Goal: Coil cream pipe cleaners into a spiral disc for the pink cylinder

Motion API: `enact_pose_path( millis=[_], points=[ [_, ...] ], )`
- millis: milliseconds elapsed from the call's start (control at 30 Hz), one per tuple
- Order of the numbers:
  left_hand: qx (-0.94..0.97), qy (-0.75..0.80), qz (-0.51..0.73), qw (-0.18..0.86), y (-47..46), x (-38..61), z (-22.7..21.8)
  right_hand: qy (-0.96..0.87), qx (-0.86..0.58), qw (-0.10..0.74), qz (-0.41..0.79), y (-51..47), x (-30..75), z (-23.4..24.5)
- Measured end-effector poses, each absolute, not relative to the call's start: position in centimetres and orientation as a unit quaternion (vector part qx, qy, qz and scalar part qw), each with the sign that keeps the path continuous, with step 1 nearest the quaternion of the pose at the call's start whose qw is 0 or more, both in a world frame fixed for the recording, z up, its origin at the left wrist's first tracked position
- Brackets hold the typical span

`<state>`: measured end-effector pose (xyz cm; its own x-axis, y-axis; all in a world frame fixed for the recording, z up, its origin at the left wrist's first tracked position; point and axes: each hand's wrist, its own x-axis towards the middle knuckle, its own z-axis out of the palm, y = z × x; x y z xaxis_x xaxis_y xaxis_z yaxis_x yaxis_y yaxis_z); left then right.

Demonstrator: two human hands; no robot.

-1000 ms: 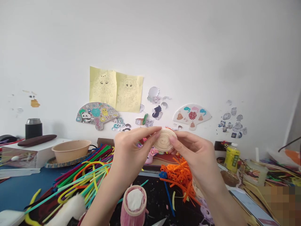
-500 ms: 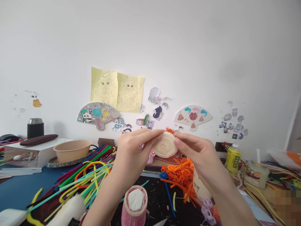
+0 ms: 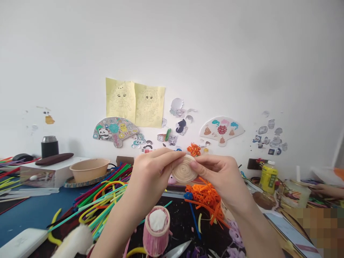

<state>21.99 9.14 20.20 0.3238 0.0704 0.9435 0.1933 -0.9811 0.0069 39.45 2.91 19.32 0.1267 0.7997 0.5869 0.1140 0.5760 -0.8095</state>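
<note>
A cream disc [image 3: 185,169], coiled in a flat spiral like wound pipe cleaner, is held up before me with its face toward the camera. My left hand [image 3: 154,172] pinches its left edge, fingers over the top. The thumb and fingers of my right hand [image 3: 219,173] grip the right edge. Below, on the black work surface, stands a pink ribbed cup-like piece [image 3: 156,242] with a cream rim and white stuffing [image 3: 157,220] inside.
Scissor blades [image 3: 178,249] lie beside the pink piece. Colourful pipe cleaners [image 3: 107,200] spread to the left, with orange ones [image 3: 205,195] behind my right hand. A beige bowl [image 3: 90,172], a yellow bottle [image 3: 268,177] and a phone [image 3: 291,233] surround the area. Another person's hand [image 3: 329,190] shows at far right.
The disc and both hands have shifted slightly left and down in the picture, the right hand most. The camera view has turned a little left. Both hands keep their hold.
</note>
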Motion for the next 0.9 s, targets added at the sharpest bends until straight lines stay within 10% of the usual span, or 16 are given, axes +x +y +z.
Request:
enact_pose_path(
  millis=[300, 567, 900],
  points=[
    [-0.814, -0.242, -0.517, 0.106, 6.8, 18.2, 20.3, -0.59, -0.414, 0.632, 0.284, 2.8, 38.4, 19.0],
    [-0.746, -0.618, -0.231, 0.093, 3.1, 7.1, 9.9, -0.601, -0.389, 0.606, 0.347, 3.6, 37.1, 18.0],
    [-0.725, -0.678, -0.076, 0.093, 1.3, 3.1, 5.0, -0.645, -0.404, 0.569, 0.311, 3.8, 35.8, 17.6]
  ],
)
